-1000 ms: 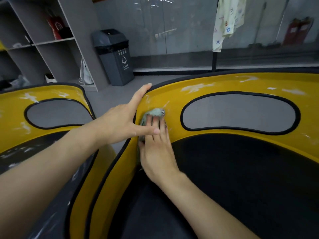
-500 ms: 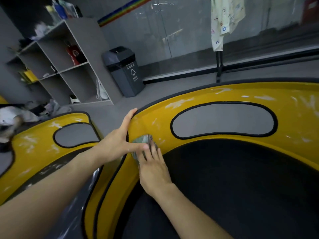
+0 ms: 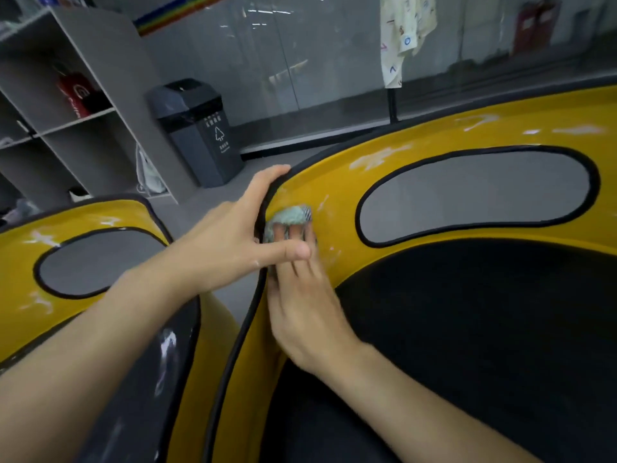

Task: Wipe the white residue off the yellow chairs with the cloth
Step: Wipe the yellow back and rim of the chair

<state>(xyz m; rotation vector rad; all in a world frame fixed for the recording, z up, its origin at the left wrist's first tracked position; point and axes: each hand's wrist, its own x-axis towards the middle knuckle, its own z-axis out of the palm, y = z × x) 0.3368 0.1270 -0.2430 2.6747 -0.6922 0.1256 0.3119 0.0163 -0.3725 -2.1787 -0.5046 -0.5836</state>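
The nearer yellow chair (image 3: 434, 138) has a black rim, a grey oval cut-out and a black seat. White residue streaks (image 3: 380, 158) mark its back above the cut-out and near its left edge. My left hand (image 3: 227, 242) grips that left rim, fingers behind it and thumb across the front. My right hand (image 3: 307, 312) presses a bunched pale green cloth (image 3: 288, 215) flat-fingered against the yellow surface just inside the rim. A second yellow chair (image 3: 20, 269) at the left also carries white streaks.
A dark grey bin (image 3: 197, 135) stands on the floor beyond the chairs, beside a grey open shelf unit (image 3: 83, 111). A glass wall runs behind, with a pale patterned garment (image 3: 404, 35) hanging on a pole.
The view has swung and drawn closer. My right hand has kept the cloth rubbing on the same patch by the rim. My left hand has stayed on the rim.
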